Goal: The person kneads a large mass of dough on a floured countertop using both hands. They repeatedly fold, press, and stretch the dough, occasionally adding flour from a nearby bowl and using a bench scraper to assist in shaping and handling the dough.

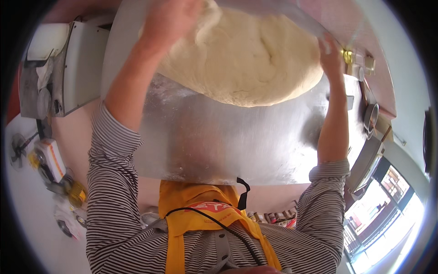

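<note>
A large, smooth mass of pale dough (246, 61) lies on a shiny metal work table (219, 137), with a fold raised at its upper left. My left hand (174, 20) is blurred over the dough's left end, partly cut off by the top of the picture. Its fingers are too unclear to show what they hold. At the dough's right end, my right hand (330, 56) has its fingers closed at the edge of a blurred, translucent sheet (297, 15). That sheet, which looks like plastic film, stretches along the dough's far side.
Past my right arm lie a small flat grey object (350, 102), a round metal pan (371, 117) and several cups (369, 64). On the left stands a metal appliance (84, 66) with a pale panel. The table's near edge meets my yellow apron (198, 195).
</note>
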Demonstrator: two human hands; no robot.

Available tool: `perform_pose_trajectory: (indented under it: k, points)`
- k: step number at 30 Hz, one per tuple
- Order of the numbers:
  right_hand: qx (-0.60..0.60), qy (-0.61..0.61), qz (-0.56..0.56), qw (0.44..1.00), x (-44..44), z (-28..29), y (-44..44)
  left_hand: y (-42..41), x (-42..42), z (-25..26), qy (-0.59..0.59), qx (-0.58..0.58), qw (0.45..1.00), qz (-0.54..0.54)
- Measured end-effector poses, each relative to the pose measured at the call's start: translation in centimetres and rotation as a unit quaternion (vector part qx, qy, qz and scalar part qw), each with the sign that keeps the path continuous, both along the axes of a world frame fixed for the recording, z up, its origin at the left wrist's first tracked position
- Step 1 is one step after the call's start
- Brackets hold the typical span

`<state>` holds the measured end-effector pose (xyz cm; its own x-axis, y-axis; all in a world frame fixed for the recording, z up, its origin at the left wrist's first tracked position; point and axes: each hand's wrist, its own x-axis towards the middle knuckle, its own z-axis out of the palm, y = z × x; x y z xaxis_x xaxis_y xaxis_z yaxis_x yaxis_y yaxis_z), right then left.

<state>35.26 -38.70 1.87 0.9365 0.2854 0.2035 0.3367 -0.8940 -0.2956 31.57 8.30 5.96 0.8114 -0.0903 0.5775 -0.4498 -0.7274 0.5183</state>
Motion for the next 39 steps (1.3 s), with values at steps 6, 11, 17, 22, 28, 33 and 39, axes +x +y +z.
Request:
perform_pose_trajectory:
  k: [6, 11, 17, 22, 28, 33, 39]
  points:
    - [0.03, 0.074, -0.211, 0.974, 1.3, -3.4, 4.1, 6.6, 4.7, -5.9, 0.367, 0.005, 0.929, 0.055]
    - [-0.019, 0.147, -0.212, 0.966, 2.5, -2.7, 3.4, 4.1, 4.8, -3.6, 0.516, 0.026, 0.856, 0.006]
    - [0.062, 0.221, -0.112, 0.967, -3.8, -4.0, 2.5, 3.5, -5.7, -7.1, 0.594, -0.075, 0.801, -0.001]
    - [0.144, 0.211, -0.065, 0.965, -15.4, -0.9, 6.5, 6.4, -22.9, -7.2, 0.567, -0.027, 0.822, -0.044]
    - [0.165, 0.213, -0.057, 0.961, -29.9, 2.1, 8.8, 4.5, -38.6, -3.7, 0.577, -0.165, 0.78, 0.176]
    - [0.144, 0.059, -0.164, 0.974, -34.5, 9.0, 8.8, -0.2, -43.0, -1.0, 0.2, 0.034, 0.923, 0.326]
    - [-0.035, -0.031, 0.136, 0.99, -34.8, 1.4, 12.1, -8.7, -39.9, -3.1, 0.165, 0.201, 0.963, 0.071]
